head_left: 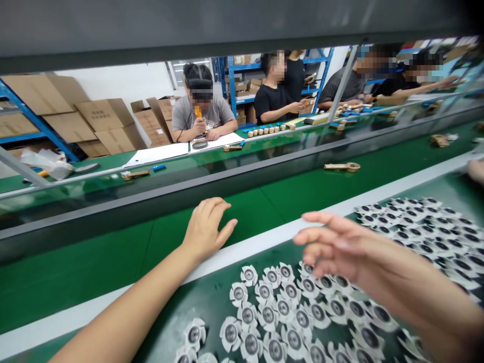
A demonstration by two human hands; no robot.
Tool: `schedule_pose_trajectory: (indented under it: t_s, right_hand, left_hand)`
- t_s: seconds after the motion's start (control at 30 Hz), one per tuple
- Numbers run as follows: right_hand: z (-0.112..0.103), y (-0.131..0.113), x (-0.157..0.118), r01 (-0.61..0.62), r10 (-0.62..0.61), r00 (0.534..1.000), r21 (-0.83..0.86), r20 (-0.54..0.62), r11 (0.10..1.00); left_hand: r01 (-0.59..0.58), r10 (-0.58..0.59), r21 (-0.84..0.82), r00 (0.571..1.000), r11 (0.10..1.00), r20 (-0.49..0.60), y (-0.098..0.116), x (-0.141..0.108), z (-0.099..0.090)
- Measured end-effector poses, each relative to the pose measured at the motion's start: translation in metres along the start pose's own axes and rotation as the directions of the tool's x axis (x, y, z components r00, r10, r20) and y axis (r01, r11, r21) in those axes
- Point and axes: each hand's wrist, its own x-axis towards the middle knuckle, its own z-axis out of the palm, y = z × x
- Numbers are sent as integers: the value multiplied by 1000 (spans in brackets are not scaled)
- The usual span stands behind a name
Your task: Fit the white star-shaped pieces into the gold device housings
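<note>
My left hand [207, 227] hangs over the white edge strip [257, 243] beside the green conveyor belt [242, 212], its fingers bent and thumb apart, with nothing in it. Slightly blurred, my right hand [336, 244] is held above the green worktop with its fingers spread and empty. Beneath and around it lie many small white finned wheels [267, 315] with dark round centres, set out in loose rows. A second, denser group of the same wheels [410, 234] lies to the right, partly behind my right forearm.
A brass-coloured part with a ring end [342, 167] lies on the belt. Across it, a person in grey [219, 118] holds a yellow tool, and several others sit or stand farther right. Cardboard boxes [108, 116] are stacked behind. At the right edge another hand [476, 171] shows.
</note>
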Motion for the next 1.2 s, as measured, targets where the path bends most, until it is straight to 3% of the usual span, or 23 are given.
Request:
schedule_pose_trajectory:
  t_s: [0.07, 0.13, 0.17, 0.23, 0.33, 0.47, 0.57, 0.7, 0.83, 0.97, 1.1, 1.2]
  right_hand:
    - [-31, -3, -11, 39, -141, 966, -420, -215, 906]
    - [-62, 2, -23, -129, -242, 901, -754, -361, 644]
    - [-75, 8, -27, -215, -260, 886, -838, -383, 501]
    - [-94, 22, -30, -278, -170, 924, -908, -342, 314]
    - [-104, 43, -26, -243, -3, 969, -951, -248, 191]
    - [-105, 51, -22, -203, 0, 979, -979, -203, -12]
    - [-114, 37, -28, -216, -18, 976, -975, -215, -59]
    - [-146, 3, -17, -235, -70, 970, -970, -231, -58]
    - [-187, -14, 40, -335, -100, 941, -936, -324, -112]
    - [-223, -5, 109, -494, -139, 868, -857, -477, -147]
    - [-243, 8, 153, -642, -210, 763, -755, -611, -137]
    - [-250, 13, 173, -638, -217, 765, -759, -606, -131]
  left_hand:
    - [-73, 73, -16, 997, 997, 28, 3, -2, 2]
    - [-118, 119, -24, 992, 993, 43, 3, -3, 5]
    - [-126, 127, -29, 991, 992, 43, 2, -4, 6]
    - [-121, 122, -39, 992, 992, 36, 1, -4, 7]
    - [-105, 107, -57, 994, 993, 32, -2, -4, 7]
    - [-113, 116, -72, 992, 991, 41, -3, -7, 8]
    - [-128, 133, -85, 990, 988, 52, -3, -8, 10]
    - [-146, 153, -111, 987, 983, 50, -2, -7, 11]
    - [-134, 143, -139, 988, 981, 53, -5, -7, 14]
    - [-124, 136, -157, 988, 980, 71, -8, -7, 17]
    - [-137, 152, -173, 986, 975, 75, -7, -7, 17]
    - [-139, 158, -188, 984, 972, 86, -7, -6, 17]
